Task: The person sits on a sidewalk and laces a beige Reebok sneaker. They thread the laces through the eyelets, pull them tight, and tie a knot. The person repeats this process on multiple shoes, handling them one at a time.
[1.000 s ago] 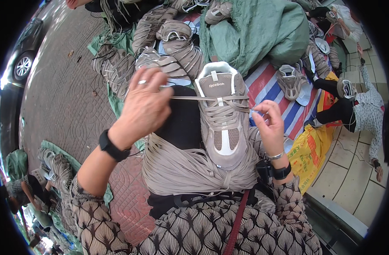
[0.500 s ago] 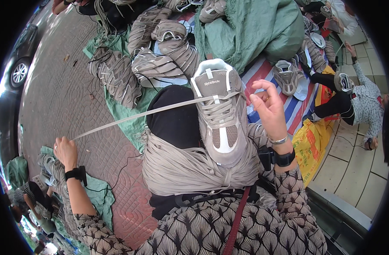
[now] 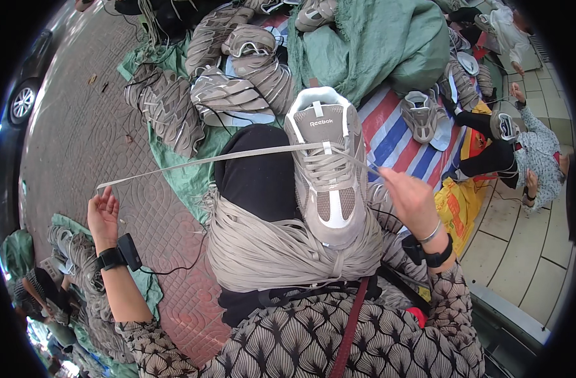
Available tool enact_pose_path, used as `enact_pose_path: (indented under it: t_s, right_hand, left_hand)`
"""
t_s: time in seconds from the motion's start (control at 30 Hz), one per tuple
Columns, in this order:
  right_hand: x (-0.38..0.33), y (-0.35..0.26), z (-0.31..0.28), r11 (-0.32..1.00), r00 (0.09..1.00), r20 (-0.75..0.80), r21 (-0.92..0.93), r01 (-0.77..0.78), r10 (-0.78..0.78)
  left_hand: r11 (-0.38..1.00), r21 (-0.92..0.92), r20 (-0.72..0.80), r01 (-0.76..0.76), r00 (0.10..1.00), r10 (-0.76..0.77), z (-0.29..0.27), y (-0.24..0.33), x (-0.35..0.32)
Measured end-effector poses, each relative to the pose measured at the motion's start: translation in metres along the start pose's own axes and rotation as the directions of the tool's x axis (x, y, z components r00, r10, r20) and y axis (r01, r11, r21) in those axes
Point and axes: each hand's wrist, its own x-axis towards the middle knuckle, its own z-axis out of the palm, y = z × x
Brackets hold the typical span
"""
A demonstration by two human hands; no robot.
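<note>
Beside the shoe (image 3: 326,173) on the lap (image 3: 250,183), the right hand (image 3: 414,203) has lowered to four o'clock, pinching the lace (image 3: 263,150); at nine, half-open left hand (image 3: 103,217) meets it, firmness I cannot tell. Uneven pulling could make unequal ends.

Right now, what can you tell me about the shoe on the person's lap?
The shoe is taupe with white trim, a padded collar, a mesh toe panel and a suede-looking toe edge. It's partly laced, toe toward the person, over a bundle of laces. Its flat lace stretches to the left hand and the right hand; neither hand touches its body.
</note>
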Motion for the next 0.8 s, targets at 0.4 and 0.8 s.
enact_pose_path:
  t_s: [0.4, 0.8]
  right_hand:
    - [-0.041, 0.095, 0.031, 0.04, 0.631, 0.06, 0.989, -0.143, 0.774]
    - [-0.21, 0.314, -0.015, -0.177, 0.35, 0.056, 0.93, 0.323, 0.935]
  left_hand:
    - [0.835, -0.54, 0.088, 0.108, 0.994, -0.071, -0.058, -0.029, 0.012]
    - [0.95, -0.219, -0.07, 0.223, 0.967, -0.243, -0.011, -0.049, -0.028]
